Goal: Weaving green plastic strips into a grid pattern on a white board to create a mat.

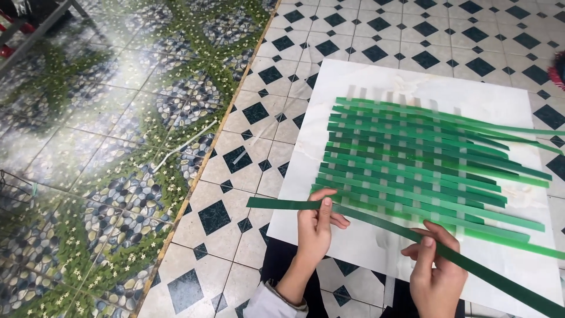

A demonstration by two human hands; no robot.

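Observation:
A mat of woven green strips (412, 159) lies on a white sheet (365, 76) spread on the tiled floor. Both my hands hold one long dark green strip (376, 222) along the mat's near edge. My left hand (316, 227) pinches it near its left end, thumb on top. My right hand (434, 265) grips it further right, and the strip runs on past that hand toward the lower right corner. Pale strips cross the green ones at the mat's far side.
The floor under the sheet has white tiles with dark diamonds (376, 35). To the left is pebble-and-flower patterned flooring (106, 147) with a thin white stick (182, 144) lying on it. A red-trimmed object (557, 72) shows at the right edge.

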